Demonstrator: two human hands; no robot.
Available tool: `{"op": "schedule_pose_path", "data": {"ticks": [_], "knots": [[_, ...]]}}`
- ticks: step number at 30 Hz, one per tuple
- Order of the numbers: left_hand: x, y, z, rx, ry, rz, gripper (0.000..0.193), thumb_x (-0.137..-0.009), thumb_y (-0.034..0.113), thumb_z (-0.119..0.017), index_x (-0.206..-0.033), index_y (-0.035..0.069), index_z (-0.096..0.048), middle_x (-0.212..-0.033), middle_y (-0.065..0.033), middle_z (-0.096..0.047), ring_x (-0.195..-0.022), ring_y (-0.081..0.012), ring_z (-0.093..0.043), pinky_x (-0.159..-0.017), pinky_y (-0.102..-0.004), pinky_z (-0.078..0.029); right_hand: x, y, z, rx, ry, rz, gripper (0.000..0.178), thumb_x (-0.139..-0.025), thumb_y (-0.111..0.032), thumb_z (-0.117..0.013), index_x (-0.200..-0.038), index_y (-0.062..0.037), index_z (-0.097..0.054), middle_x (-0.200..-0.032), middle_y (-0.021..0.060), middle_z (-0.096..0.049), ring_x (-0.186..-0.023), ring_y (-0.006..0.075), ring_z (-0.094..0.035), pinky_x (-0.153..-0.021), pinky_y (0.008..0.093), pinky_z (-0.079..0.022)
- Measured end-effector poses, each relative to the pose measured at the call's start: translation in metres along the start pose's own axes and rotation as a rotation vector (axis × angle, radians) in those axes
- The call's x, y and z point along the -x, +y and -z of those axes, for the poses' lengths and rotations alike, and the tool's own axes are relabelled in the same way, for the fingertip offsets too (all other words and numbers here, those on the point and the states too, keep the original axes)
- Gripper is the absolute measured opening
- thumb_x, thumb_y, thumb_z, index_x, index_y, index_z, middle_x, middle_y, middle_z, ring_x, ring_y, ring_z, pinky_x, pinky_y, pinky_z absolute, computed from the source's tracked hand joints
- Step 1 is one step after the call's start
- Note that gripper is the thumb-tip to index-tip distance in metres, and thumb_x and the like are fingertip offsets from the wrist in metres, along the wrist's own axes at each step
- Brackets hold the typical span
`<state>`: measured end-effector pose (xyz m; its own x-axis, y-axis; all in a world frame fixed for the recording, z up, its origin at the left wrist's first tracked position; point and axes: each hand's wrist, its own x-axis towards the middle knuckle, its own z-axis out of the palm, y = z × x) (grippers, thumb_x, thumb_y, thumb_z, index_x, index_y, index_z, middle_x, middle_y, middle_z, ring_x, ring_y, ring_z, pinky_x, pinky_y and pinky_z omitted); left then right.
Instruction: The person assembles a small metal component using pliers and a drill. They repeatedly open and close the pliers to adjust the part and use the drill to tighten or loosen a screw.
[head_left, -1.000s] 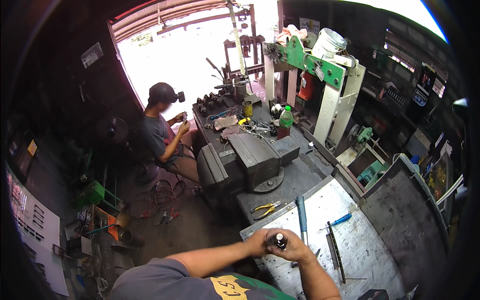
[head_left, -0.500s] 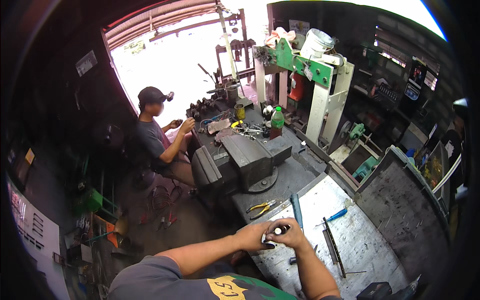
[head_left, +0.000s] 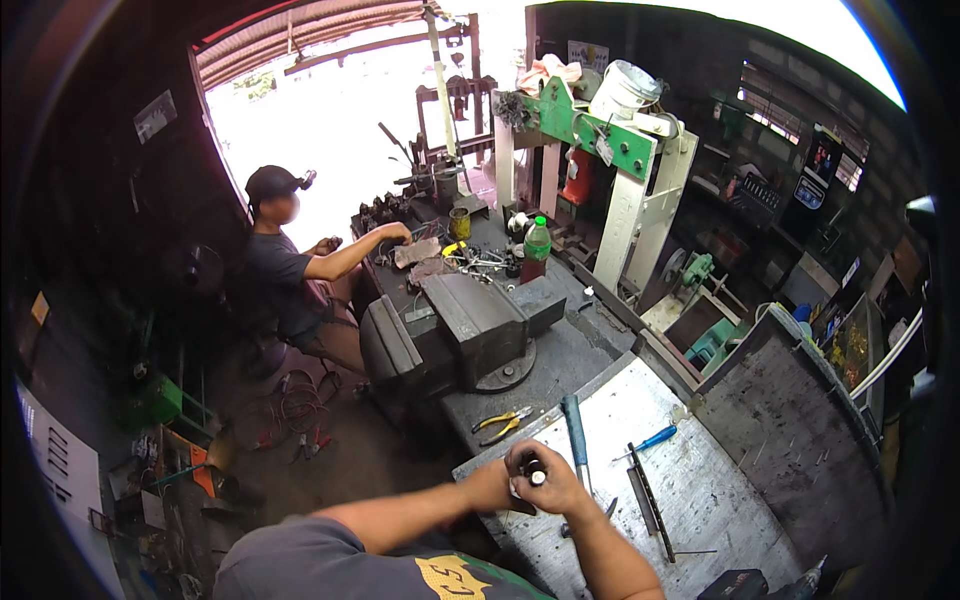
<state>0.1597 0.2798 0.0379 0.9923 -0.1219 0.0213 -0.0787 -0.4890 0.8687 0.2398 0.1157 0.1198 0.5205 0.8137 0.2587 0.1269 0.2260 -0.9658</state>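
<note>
My two hands meet above the near left edge of a metal-topped bench [head_left: 700,490]. My right hand [head_left: 560,488] is curled round a small dark cylindrical part with a pale round end [head_left: 538,478] facing up. Pressed against it from the left is my left hand [head_left: 488,487], closed, its fingertips mostly hidden behind the right; what it grips cannot be made out. Just beyond the hands lies a blue-handled tool [head_left: 574,430], partly covered by my right hand. Yellow-handled pliers [head_left: 500,425] rest to the left of that, on the dark bench.
A big bench vise [head_left: 475,325] stands ahead. Right of my hands lie a blue screwdriver [head_left: 655,438] and long dark metal strips [head_left: 652,500]. A green-capped bottle [head_left: 536,250] stands behind the vise. A co-worker [head_left: 290,270] sits at the bench's far left.
My right hand has turned, tilting the part's pale end upward and toward me. The whole scene has shifted slightly left in view. The co-worker's arm now stretches farther over the bench.
</note>
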Motion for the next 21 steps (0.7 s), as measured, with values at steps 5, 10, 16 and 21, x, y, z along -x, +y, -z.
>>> {"op": "schedule_pose_path", "data": {"ticks": [5,10,16,21], "knots": [[-0.029,-0.025,0.049,-0.132,-0.349,-0.267,0.044,-0.084,0.033,-0.080,-0.113,0.001,-0.072,-0.106,-0.0261,-0.074,-0.103,-0.0435,-0.072,-0.090,-0.0488,-0.057,0.018,-0.013,-0.082,0.341,0.758,-0.007,0.039,-0.086,-0.013,-0.087,-0.117,0.0011,-0.067,-0.100,0.0139,-0.072,-0.094,0.0214,-0.071,-0.084,0.0371,-0.057],[0.017,0.013,0.003,-0.345,0.292,-0.009,0.035,-0.083,0.045,-0.081,-0.096,0.012,-0.075,-0.083,-0.0196,-0.074,-0.081,-0.0414,-0.073,-0.073,-0.0526,-0.060,-0.021,0.000,0.008,0.083,-0.193,-0.274,0.024,-0.089,-0.017,-0.086,-0.100,0.0016,-0.075,-0.091,0.0104,-0.078,-0.083,0.0163,-0.072,-0.078,0.0334,-0.057],[0.001,0.018,0.034,-0.345,0.013,-0.109,0.061,-0.084,0.045,-0.083,-0.128,0.007,-0.065,-0.130,-0.0178,-0.069,-0.117,-0.0357,-0.069,-0.096,-0.0459,-0.058,-0.014,0.013,0.010,0.023,-0.136,-0.073,0.030,-0.082,-0.015,-0.091,-0.106,-0.0018,-0.078,-0.098,0.0118,-0.078,-0.095,0.0231,-0.074,-0.087,0.0356,-0.058],[-0.055,-0.038,0.023,-0.172,-0.675,-0.454,0.044,-0.076,0.021,-0.081,-0.113,0.002,-0.070,-0.097,-0.0140,-0.074,-0.090,-0.0248,-0.070,-0.082,-0.0395,-0.055,0.011,-0.010,-0.071,0.348,0.739,-0.063,0.053,-0.072,-0.014,-0.098,-0.109,-0.0015,-0.061,-0.088,0.0056,-0.064,-0.082,0.0140,-0.062,-0.073,0.0331,-0.055]]}}
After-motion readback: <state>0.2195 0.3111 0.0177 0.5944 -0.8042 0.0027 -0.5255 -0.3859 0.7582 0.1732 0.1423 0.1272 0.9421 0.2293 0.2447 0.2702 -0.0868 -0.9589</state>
